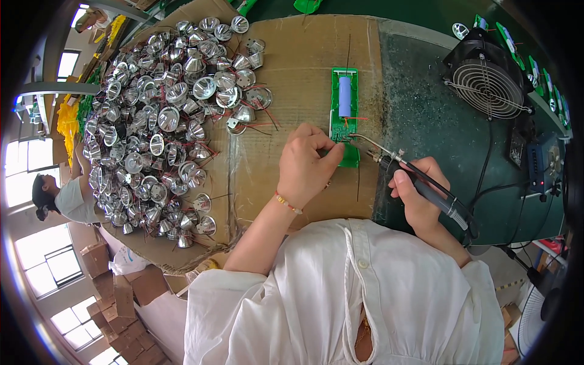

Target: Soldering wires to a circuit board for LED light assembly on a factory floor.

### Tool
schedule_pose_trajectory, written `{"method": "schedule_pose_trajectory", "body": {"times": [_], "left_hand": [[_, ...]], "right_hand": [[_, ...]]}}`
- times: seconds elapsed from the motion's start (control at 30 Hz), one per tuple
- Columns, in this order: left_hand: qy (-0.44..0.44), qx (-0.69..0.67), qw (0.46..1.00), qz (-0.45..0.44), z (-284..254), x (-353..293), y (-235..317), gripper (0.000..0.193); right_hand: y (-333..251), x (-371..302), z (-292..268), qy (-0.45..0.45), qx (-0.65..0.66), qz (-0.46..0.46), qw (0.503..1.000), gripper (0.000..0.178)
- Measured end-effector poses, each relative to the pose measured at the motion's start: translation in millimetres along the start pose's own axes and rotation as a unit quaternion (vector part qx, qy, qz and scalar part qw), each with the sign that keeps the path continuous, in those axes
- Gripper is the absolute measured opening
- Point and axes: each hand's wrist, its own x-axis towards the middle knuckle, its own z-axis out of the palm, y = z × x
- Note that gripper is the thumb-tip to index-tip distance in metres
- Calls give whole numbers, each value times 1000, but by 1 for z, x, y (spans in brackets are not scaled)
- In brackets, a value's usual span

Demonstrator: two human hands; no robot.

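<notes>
A green plastic housing (336, 100) lies on the cardboard in front of me. It holds a violet cylindrical battery (345, 97) and, nearer to me, a green circuit board (342, 131). My right hand (421, 190) is wrapped round a soldering iron (420, 182), which has a thin bent metal tube fixed along it. The iron's tip points left at the board's near edge. At that same edge my left hand (309, 161) pinches with thumb and forefinger; what is between them is hidden. Thin dark wires stick out beyond both ends of the housing.
A big pile of silver reflector cups (158, 121) with thin wires covers the left side. At the back right stands a black fan (486, 79) with a wire guard. A blue soldering station (545, 167) sits at the right edge. Another person (70, 198) is at the far left.
</notes>
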Motion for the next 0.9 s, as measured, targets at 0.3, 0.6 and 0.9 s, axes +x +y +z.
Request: {"method": "schedule_pose_trajectory", "body": {"times": [0.3,0.6,0.9], "left_hand": [[-9,4,1000,-10,-2,1,0,14],[0,-4,1000,-3,0,0,4,13],[-6,26,982,189,28,137,27,17]], "right_hand": [[0,-2,-9,58,62,-13,996,13],[2,1,-23,74,60,-7,995,13],[10,9,-43,98,55,65,992,13]]}}
